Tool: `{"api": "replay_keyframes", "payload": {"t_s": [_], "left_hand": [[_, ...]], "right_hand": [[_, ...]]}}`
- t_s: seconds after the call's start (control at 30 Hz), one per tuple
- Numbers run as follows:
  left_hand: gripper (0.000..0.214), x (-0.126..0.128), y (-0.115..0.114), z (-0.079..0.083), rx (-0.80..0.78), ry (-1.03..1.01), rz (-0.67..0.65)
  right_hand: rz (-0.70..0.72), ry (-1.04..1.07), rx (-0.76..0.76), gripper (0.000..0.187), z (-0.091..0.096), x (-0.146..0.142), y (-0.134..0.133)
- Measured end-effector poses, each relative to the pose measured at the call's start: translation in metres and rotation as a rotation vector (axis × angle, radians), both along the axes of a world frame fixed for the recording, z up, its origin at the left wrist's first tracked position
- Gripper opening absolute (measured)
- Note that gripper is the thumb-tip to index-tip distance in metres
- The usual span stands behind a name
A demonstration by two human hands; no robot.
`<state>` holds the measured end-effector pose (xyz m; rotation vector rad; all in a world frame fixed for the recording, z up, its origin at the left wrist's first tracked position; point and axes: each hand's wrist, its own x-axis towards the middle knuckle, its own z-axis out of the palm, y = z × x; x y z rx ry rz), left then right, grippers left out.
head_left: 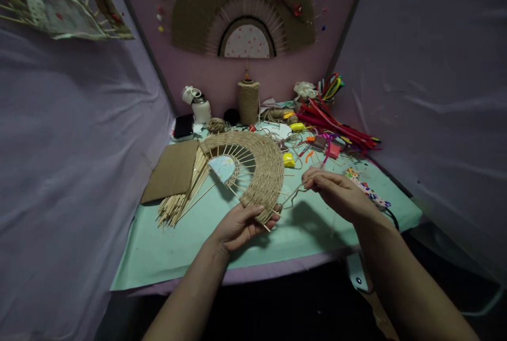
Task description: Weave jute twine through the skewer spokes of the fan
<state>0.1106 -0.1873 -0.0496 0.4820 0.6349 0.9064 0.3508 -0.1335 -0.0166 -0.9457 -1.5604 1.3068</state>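
Note:
A woven twine fan with thin wooden sticks for ribs leans over the table, its small pale-blue half-round centre facing left. My left hand grips the fan's lower end, thumb on top of the weave and fingers beneath. To the right, my right hand pinches a strand of twine, which runs slackly back to the fan's lower right edge. Several stick ends poke out past the outer rim of the weave. The fingers under the fan are partly hidden.
Left of the fan, cardboard lies over a bundle of wooden sticks. Behind stand a twine spool and a white jar. Red pipe cleaners and a patterned glue gun lie right. A finished fan hangs on the back wall.

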Motion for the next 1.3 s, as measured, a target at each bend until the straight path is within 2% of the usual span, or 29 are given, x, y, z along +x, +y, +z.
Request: {"api": "replay_keyframes", "payload": {"t_s": [0.13,0.3,0.47,0.6,0.77,1.03,1.3], "left_hand": [[0.023,0.0,0.0,-0.003,0.021,0.02,-0.031],[0.022,0.0,-0.001,0.0,0.02,0.03,-0.029],[0.028,0.001,0.0,-0.001,0.003,0.034,0.013],[0.045,0.003,0.001,-0.001,-0.045,0.02,0.086],[0.057,0.005,0.002,0.001,-0.064,-0.036,0.149],[0.047,0.004,0.01,0.004,-0.196,-0.165,0.164],[0.052,0.002,0.012,0.006,-0.197,-0.084,0.249]], "right_hand": [[-0.001,-0.011,-0.07,0.026,-0.004,-0.008,0.002],[0.091,0.198,-0.295,0.026,-0.013,-0.02,0.003],[0.047,0.354,-0.473,0.023,-0.023,-0.024,0.003],[0.007,0.398,-0.586,0.02,-0.032,-0.026,0.005],[-0.029,0.393,-0.621,0.019,-0.038,-0.028,0.007],[-0.039,0.39,-0.622,0.019,-0.043,-0.026,0.009],[-0.04,0.399,-0.644,0.019,-0.046,-0.027,0.009]]}}
